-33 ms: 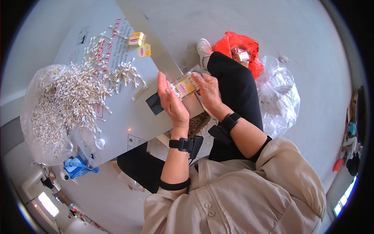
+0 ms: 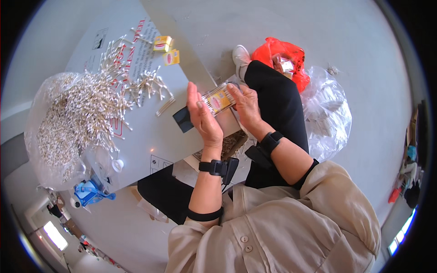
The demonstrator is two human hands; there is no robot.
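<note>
Between my hands is a flat pack of cotton swabs (image 2: 218, 100) with a yellow label card on its face. My right hand (image 2: 247, 107) is closed on the pack's right end, its thumb lying on top. My left hand (image 2: 207, 123) braces the other end, thumb at the swab tips and fingers straight up alongside; how its fingers meet the underside is hidden. Left of the pack, loose cotton swabs (image 2: 86, 113) spill from a clear plastic bag (image 2: 34, 123) over the grey table (image 2: 141, 132). Yellow label cards (image 2: 171, 57) lie at the table's far edge.
A dark flat piece (image 2: 183, 119) lies beside my left hand. An open box (image 2: 234, 143) sits below my hands. On the floor at right are a red plastic bag (image 2: 298, 57) and a clear bag (image 2: 327, 113). A blue object (image 2: 88, 192) is by the table's near-left corner.
The whole view has shifted very slightly. Both hands keep the same hold on the pack of cotton swabs.
</note>
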